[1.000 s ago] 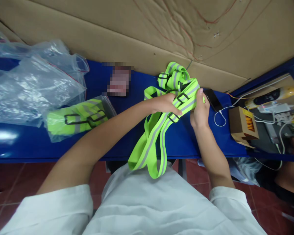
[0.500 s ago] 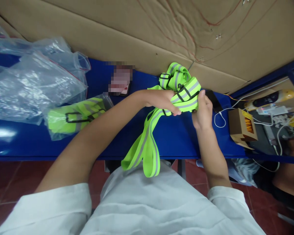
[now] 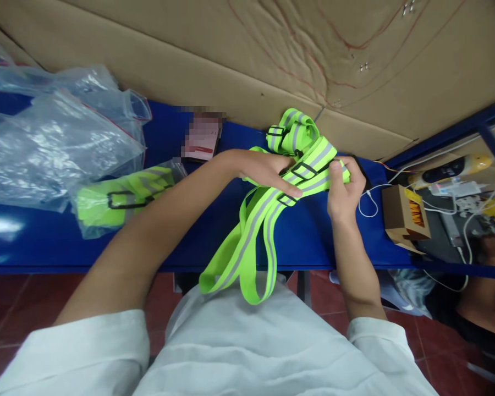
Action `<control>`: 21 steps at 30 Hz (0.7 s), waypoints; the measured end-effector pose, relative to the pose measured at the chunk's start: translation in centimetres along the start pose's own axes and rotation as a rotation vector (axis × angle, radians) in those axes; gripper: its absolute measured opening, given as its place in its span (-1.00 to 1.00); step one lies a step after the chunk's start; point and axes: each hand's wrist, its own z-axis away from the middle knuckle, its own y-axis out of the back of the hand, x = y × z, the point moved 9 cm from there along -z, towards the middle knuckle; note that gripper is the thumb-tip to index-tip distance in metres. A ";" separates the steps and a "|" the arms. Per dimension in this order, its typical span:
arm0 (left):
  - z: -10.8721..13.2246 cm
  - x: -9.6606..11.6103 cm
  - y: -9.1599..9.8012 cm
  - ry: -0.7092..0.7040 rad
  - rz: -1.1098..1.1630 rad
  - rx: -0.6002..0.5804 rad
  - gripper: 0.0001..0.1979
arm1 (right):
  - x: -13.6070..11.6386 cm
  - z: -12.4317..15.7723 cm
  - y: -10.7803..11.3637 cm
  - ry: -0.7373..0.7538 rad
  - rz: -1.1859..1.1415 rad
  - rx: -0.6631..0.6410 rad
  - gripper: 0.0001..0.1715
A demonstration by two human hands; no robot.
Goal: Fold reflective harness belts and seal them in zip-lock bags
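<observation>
Counted on the blue desk [image 3: 303, 234]: one lime-green strap bundle [image 3: 259, 217] in the hands, one lime-green coil [image 3: 296, 135] at its far end, one bagged strap roll [image 3: 101, 206] at left, one pinkish, partly pixelated item [image 3: 202, 135] at far centre, and one cardboard box [image 3: 398, 217] at right. Several clear plastic bags [image 3: 53, 148] are heaped at far left; their number cannot be told. Whether coil and bundle are one piece cannot be told either. The strap bundle is flat webbing, bright lime green with a grey stripe along its middle; two black rectangular buckles [image 3: 304, 171] are seen on it between the hands. It is held above the desk, right of centre, layered at the far end, with two loops hung down past the near edge in front of the pale shirt [image 3: 272, 346]. Both grips are occupied: the layers are clasped by the left hand [image 3: 272, 171], thumb laid on top, and the right end is pinched between thumb and fingers of the right hand [image 3: 346, 187].
</observation>
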 end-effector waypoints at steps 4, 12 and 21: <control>1.2 2.9 2.4 -0.134 0.026 0.243 -0.27 | -0.4 0.2 -0.8 -0.016 -0.017 -0.062 -0.55; 0.7 5.2 1.4 -0.244 -0.153 0.364 -0.46 | 0.7 0.3 -1.5 -0.090 -0.044 -0.054 -0.56; 0.2 2.6 1.5 -0.144 -0.107 0.310 -0.33 | 0.8 0.3 -2.0 -0.080 -0.088 -0.100 -0.66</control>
